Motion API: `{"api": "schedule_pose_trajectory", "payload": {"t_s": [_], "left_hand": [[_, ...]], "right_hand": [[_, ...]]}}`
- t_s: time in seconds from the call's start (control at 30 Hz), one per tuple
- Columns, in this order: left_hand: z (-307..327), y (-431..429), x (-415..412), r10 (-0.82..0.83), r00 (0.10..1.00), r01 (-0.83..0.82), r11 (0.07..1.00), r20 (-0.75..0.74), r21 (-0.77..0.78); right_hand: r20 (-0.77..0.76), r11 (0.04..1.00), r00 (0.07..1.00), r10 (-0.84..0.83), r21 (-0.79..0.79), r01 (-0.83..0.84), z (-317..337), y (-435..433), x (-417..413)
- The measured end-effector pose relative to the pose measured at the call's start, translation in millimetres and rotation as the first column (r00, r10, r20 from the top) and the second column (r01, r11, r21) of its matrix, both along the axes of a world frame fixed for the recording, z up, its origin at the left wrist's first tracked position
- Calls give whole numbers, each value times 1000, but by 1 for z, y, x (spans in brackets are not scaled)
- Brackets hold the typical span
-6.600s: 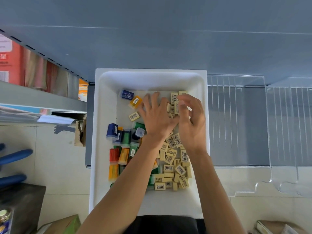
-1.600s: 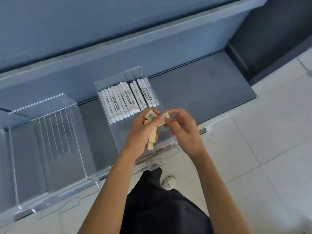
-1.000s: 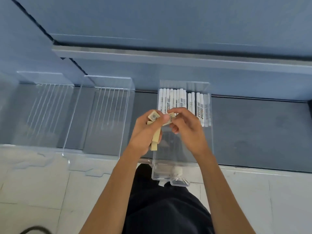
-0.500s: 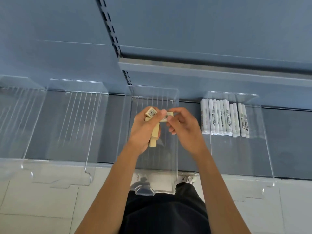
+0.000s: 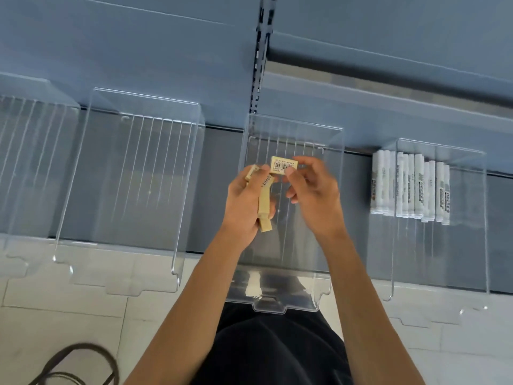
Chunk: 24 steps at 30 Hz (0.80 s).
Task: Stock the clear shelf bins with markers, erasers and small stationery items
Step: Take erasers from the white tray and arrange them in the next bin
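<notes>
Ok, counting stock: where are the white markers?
Head view, right side: the white markers lie side by side in the rightmost clear bin, toward its back.

You have four clear bins (image 5: 125, 190) in a row on the shelf; the edge of the view cuts the leftmost one. White markers (image 5: 410, 187) lie in one bin only, about eleven, but the blur allows no exact count. One barcoded eraser (image 5: 283, 165) is apart. Your left hand (image 5: 244, 207) holds a stack of erasers (image 5: 263, 202), at least three.
</notes>
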<state>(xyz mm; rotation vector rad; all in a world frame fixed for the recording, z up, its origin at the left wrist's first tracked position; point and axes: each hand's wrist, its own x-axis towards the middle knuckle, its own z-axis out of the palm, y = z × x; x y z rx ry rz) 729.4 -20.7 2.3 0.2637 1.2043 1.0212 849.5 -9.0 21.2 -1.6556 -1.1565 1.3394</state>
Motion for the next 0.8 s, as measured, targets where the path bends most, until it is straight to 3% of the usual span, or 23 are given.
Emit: {"api": "schedule_pose_trajectory", "payload": {"t_s": [0.43, 0.57, 0.8], "left_hand": [[16, 19, -5, 104, 994, -101, 993, -45, 57], [13, 18, -10, 78, 994, -72, 994, -81, 81], [11, 19, -37, 68, 996, -50, 955, -53, 291]], "right_hand": [[-140, 971, 965, 222, 119, -206, 0, 38, -2], [-209, 979, 961, 184, 126, -160, 1, 38, -1], [-358, 998, 931, 68, 37, -59, 7, 26, -17]]}}
